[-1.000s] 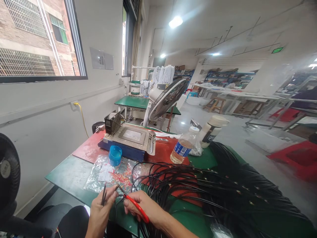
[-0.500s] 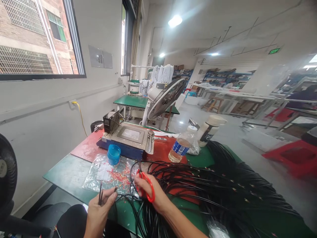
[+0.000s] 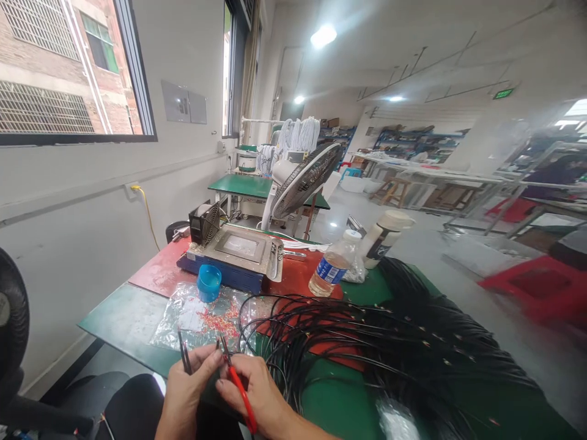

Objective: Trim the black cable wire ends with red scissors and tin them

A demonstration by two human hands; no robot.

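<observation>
So the left hand (image 3: 190, 382) was closed around some dark tweezers (image 3: 185, 357), tips pointing up and away. Its thumb and finger were also pinched together around something tiny and dark, too small to make out. The right hand (image 3: 261, 391), just beside it, had a grip on red-handled cutters (image 3: 244, 397), handles slanting toward the near edge and the dark tips right by the left thumb. Couldn't tell if the blades were touching anything.

Both hands were over the near edge of the green counter (image 3: 330, 397). The black cables (image 3: 389, 339) were sprawled over its right side, with loops curling in close to the right hand and little pale and reddish ends poking out of the pile.

Just beyond the hands lay a clear plastic bag (image 3: 167, 327) with red and yellow bits (image 3: 220, 321) scattered on it, and a blue cup (image 3: 208, 290) at its far edge. Behind that was a blue-sided machine (image 3: 233, 263) with a small black fan (image 3: 206, 226) at its left end. A labelled bottle (image 3: 326, 275) stood to the right, near a cream jug (image 3: 385, 238).
</observation>
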